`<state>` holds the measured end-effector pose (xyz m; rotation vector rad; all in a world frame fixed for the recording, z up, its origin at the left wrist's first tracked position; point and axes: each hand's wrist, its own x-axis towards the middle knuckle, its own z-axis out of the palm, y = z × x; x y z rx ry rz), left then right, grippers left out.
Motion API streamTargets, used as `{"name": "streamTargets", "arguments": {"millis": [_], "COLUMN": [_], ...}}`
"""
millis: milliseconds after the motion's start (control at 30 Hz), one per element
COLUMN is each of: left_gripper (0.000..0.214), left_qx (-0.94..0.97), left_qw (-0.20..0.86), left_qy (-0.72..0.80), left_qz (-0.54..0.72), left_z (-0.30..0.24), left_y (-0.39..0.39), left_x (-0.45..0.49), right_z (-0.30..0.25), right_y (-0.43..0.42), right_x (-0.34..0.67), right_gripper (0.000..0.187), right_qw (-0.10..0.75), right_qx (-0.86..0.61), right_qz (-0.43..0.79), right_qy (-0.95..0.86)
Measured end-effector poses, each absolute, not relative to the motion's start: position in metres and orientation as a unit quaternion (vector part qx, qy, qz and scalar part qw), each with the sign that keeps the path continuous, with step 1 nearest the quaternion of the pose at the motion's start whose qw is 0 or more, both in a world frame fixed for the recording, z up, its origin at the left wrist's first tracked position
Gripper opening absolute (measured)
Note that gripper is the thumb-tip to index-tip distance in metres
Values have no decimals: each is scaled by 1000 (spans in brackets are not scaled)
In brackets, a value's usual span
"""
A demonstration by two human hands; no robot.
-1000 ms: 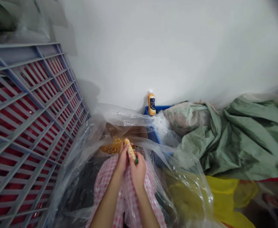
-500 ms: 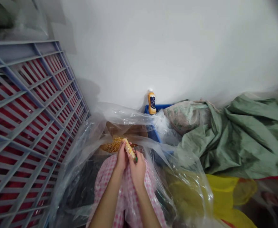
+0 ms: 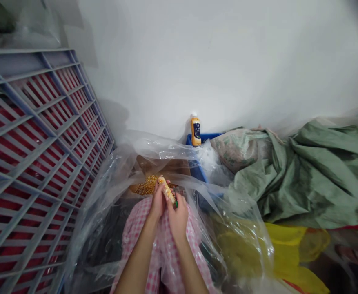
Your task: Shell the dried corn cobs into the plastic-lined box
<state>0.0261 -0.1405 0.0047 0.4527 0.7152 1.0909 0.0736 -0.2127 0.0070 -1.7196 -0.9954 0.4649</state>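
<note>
A corn cob, partly stripped with patches of pale core and some yellow kernels left, is held slanting between my two hands. My left hand is closed around its left side. My right hand grips the lower right end, where a small green item shows by the fingers; its kind I cannot make out. Just beyond the hands, loose corn kernels lie heaped in a brown cardboard box. Clear plastic sheeting spreads around the box and over my lap.
A plastic crate with slatted sides stands at the left. Against the white wall, a bottle with an orange body is perched by a blue bin. Green cloth, a bulging sack and a yellow bag lie to the right.
The cob has tipped and turned slightly in my hands, showing more bare core along its upper side. Both hands stay in nearly the same place.
</note>
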Motion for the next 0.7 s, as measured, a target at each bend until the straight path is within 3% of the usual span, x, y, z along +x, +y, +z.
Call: {"name": "streamTargets", "arguments": {"millis": [333, 533, 700], "left_gripper": [45, 35, 37], "left_qx": [265, 202, 146], "left_qw": [735, 779, 766], "left_qy": [327, 278, 350], "left_qz": [531, 525, 519], "left_z": [9, 8, 5], "left_y": [-144, -140, -134], "left_x": [28, 26, 28], "right_z": [2, 3, 5], "right_y": [-212, -211, -212], "right_x": [75, 75, 75], "right_gripper": [35, 38, 38], "right_qw": [548, 545, 533], "right_qx": [-708, -705, -706], "right_qz": [195, 207, 204], "right_qy": [-402, -404, -419]}}
